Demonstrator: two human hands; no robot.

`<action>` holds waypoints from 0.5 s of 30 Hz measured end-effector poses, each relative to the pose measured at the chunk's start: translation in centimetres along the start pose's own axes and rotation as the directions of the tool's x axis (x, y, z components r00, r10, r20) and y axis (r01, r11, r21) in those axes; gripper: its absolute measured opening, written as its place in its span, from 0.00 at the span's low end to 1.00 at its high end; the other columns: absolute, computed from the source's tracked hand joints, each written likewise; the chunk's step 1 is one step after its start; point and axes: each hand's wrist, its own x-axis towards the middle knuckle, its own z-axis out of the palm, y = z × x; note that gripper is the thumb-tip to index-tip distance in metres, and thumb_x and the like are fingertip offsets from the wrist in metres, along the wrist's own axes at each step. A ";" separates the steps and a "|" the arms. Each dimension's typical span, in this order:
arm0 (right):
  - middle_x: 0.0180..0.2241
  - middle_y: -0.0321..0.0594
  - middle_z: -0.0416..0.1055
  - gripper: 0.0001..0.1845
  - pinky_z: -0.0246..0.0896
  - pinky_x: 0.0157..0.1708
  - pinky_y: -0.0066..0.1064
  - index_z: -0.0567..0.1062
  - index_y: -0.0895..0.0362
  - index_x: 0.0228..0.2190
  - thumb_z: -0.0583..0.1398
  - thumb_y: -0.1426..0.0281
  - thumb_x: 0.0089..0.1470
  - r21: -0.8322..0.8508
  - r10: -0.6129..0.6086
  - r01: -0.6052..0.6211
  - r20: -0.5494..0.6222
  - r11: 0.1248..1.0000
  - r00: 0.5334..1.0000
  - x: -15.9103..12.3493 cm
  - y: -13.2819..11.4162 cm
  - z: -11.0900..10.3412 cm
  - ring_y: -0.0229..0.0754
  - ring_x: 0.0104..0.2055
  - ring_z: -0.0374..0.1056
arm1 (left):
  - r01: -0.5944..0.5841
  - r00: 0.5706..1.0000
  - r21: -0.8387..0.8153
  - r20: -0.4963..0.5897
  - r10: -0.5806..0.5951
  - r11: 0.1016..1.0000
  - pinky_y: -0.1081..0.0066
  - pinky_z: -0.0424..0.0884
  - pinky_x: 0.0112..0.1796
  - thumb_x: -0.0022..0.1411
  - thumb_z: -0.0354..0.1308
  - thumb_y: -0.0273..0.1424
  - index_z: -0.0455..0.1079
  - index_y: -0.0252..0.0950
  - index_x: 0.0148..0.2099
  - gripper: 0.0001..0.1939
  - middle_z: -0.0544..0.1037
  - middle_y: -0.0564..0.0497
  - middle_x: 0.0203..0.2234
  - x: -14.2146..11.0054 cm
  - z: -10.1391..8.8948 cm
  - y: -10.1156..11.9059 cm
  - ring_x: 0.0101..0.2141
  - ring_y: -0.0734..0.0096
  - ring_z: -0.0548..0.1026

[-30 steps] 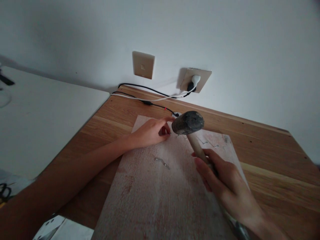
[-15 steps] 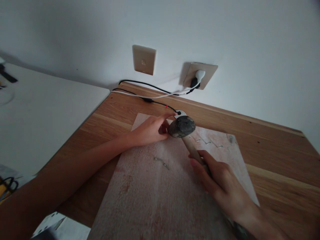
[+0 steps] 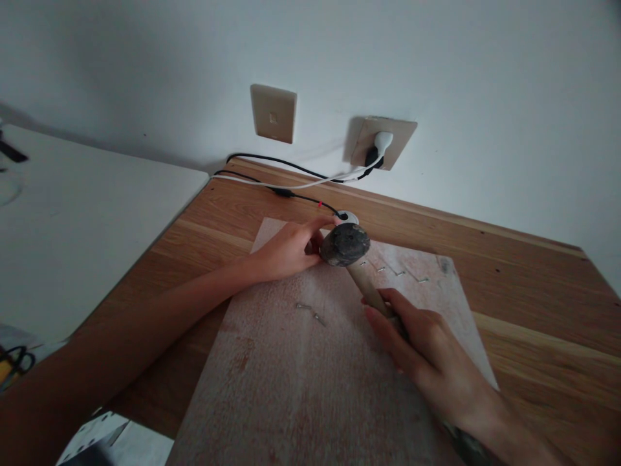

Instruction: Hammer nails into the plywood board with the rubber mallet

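My right hand is wrapped round the pale handle of a mallet with a dark, worn head. The mallet's head is over the far part of a pale, worn wooden board. Beside the head, my left hand has its thumb and fingers curled together at the board's far side. The mallet hides the fingertips, so what they pinch cannot be made out. A row of several small nails with thin shadows runs to the right of the head. Two loose nails lie mid-board.
Under the board is a brown wooden desk. A cable grommet is just beyond my left fingertips. Black and white cables run along the wall to a socket. A white surface adjoins on the left.
The view has shifted slightly, moving everything a little left. The mallet's head remains beside my left fingers, and one more nail in the row shows next to it.
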 end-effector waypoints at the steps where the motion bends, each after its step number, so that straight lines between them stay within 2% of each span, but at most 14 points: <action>1: 0.19 0.29 0.68 0.16 0.57 0.18 0.30 0.72 0.55 0.39 0.53 0.57 0.72 -0.006 -0.011 0.011 -0.016 1.000 1.000 0.0 -0.1 -0.2 0.38 0.17 0.68 | 0.000 1.000 0.003 0.000 0.000 1.000 0.73 0.73 0.37 0.61 0.63 0.19 0.68 0.38 0.64 0.30 0.84 0.54 0.35 0.0 0.0 0.0 0.36 0.70 0.82; 5: 0.19 0.29 0.68 0.15 0.57 0.16 0.29 0.73 0.55 0.40 0.54 0.58 0.72 -0.006 -0.055 0.055 -0.060 0.998 0.997 -0.3 -0.5 -0.8 0.37 0.16 0.67 | 0.010 1.000 -0.006 0.007 -0.010 1.000 0.73 0.73 0.36 0.62 0.65 0.22 0.68 0.39 0.65 0.30 0.84 0.55 0.34 -0.1 0.1 -0.1 0.34 0.69 0.81; 15: 0.17 0.28 0.67 0.14 0.56 0.17 0.31 0.71 0.54 0.38 0.54 0.59 0.71 -0.004 -0.034 0.034 -0.013 0.999 0.999 0.0 0.0 -0.2 0.39 0.16 0.68 | -0.012 1.000 -0.006 -0.013 0.012 1.000 0.74 0.72 0.36 0.60 0.66 0.22 0.69 0.39 0.63 0.29 0.84 0.54 0.36 0.0 0.1 -0.1 0.33 0.72 0.80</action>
